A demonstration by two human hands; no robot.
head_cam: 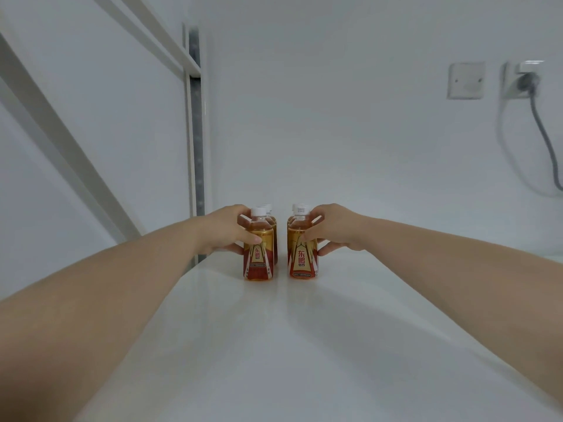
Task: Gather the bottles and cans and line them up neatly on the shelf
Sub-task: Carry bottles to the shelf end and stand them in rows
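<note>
Two short rows of small amber drink bottles with white caps and red-gold labels stand upright on the white shelf (274, 345), running away from me. My left hand (225, 231) wraps the outer side of the left row, thumb across the front left bottle (259, 260). My right hand (335, 229) grips the outer side of the right row at the front right bottle (303, 260). A narrow gap separates the two rows. The bottles behind the front pair are mostly hidden; only their caps show.
A white wall stands close behind the bottles. At the left, a white shelf frame with a grey perforated upright (195, 132) rises beside the shelf edge. On the wall at the upper right are a switch plate (466, 80) and a socket with a grey cable (542, 129).
</note>
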